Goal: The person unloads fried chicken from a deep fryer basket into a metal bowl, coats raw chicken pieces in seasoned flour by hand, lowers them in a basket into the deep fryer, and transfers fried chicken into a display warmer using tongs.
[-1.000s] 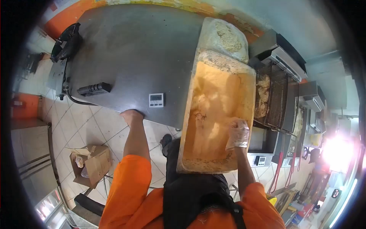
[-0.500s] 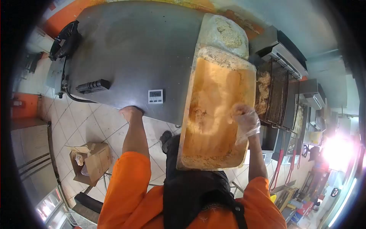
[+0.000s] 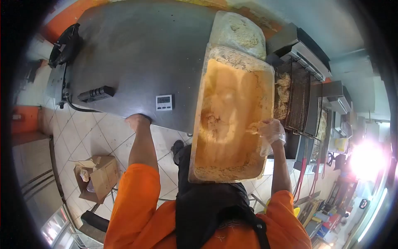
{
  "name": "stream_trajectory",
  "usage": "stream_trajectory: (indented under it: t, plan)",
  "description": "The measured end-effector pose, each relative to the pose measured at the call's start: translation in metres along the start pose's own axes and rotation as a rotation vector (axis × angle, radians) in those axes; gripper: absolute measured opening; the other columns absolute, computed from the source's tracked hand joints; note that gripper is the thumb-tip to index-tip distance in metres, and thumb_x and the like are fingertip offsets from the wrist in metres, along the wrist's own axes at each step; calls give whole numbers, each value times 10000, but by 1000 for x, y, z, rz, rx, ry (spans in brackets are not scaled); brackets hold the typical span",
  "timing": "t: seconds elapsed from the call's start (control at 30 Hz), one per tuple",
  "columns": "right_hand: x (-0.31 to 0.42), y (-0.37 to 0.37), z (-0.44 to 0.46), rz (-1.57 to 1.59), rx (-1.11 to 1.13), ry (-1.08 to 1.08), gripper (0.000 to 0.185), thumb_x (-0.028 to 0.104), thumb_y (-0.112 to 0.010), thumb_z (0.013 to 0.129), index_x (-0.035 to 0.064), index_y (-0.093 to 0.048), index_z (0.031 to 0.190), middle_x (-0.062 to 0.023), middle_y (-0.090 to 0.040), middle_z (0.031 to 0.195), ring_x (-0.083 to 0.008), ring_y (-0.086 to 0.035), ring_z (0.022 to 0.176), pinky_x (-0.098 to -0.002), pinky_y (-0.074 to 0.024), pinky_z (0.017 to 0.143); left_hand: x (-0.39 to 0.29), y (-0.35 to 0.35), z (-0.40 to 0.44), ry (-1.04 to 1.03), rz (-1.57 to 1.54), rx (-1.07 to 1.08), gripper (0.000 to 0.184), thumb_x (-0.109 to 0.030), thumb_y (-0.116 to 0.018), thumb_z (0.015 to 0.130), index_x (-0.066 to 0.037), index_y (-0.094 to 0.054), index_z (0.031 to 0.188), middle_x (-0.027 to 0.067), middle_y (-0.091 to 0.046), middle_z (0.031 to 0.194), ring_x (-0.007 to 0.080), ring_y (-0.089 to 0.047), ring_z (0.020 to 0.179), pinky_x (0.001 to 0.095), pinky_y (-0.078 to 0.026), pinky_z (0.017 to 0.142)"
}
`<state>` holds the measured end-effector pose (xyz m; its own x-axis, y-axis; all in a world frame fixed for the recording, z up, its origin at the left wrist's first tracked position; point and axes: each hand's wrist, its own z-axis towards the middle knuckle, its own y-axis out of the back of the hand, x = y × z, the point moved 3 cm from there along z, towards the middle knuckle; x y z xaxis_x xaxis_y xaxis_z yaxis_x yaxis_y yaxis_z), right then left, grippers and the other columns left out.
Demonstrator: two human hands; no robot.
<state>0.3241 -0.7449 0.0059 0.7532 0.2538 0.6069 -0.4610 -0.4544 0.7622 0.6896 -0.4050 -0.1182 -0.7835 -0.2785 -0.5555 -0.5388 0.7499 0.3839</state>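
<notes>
A large tub (image 3: 198, 137) with whitish crusted rims stands in front of me, its inside coated or filled with something smooth and orange-tan. Over the tub's right side is my right hand (image 3: 269, 132), in a clear plastic glove. Its coated fingers reach leftward, loosely apart, and I see nothing held in them. My left hand (image 3: 138, 121) rests at the front edge of the grey metal table (image 3: 137, 54), its fingers mostly hidden. A small white timer (image 3: 164, 102) lies on the table to the right of that hand.
Behind the tub sits a plastic-covered container of pale crumbly flour (image 3: 243, 34). Wire fryer baskets (image 3: 299, 97) with pieces of food stand to the right, their red handles hanging down. A black device (image 3: 96, 94) lies on the table's left. An open cardboard box (image 3: 99, 176) is on the tiled floor.
My right hand has shifted slightly down and right, its fingers now stretched further out. My left hand stays at the table edge. The whole view has moved a little.
</notes>
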Motion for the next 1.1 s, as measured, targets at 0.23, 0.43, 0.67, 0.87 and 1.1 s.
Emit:
stream_trajectory:
  t: [0.23, 0.43, 0.67, 0.87, 1.1]
  plan:
    - [91, 85, -22, -261, -95, 101, 216, 88, -574, 692, 78, -653, 893, -70, -646, 822, -137, -602, 682, -213, -482, 627, -4, -6, 2, -69, 64, 40, 719, -502, -179, 857, 103, -528, 1026, 238, -510, 1121, 381, -499, 1012, 430, -380, 897]
    - [96, 167, -22, -138, -409, -120, 275, 190, -578, 717, 61, -639, 952, -91, -644, 867, -154, -610, 744, -253, -469, 659, 2, -8, 11, -114, 122, 36, 722, -504, -176, 856, 103, -536, 1008, 243, -521, 1101, 387, -508, 993, 438, -391, 881]
    - [96, 135, 0, -445, -278, -27, 333, 304, -606, 761, 54, -622, 981, -48, -652, 877, -159, -600, 834, -279, -445, 752, 3, -1, 12, -176, 151, -6, 726, -506, -174, 856, 103, -546, 987, 249, -533, 1077, 394, -519, 971, 448, -404, 863]
    - [130, -5, 24, -551, 242, 532, 360, 230, -563, 774, 63, -527, 1091, -155, -538, 1115, -270, -532, 945, -344, -387, 895, 6, -8, 28, -99, 97, -24, 719, -498, -169, 860, 101, -543, 996, 246, -536, 1077, 388, -520, 977, 442, -407, 866]
    - [127, -96, 96, -926, 236, 437, 269, 234, -516, 795, 67, -586, 993, -168, -594, 945, -307, -558, 898, -361, -435, 810, 5, -1, 16, 11, -36, -19, 724, -489, -167, 862, 114, -527, 1039, 236, -524, 1109, 382, -480, 1049, 417, -368, 920]
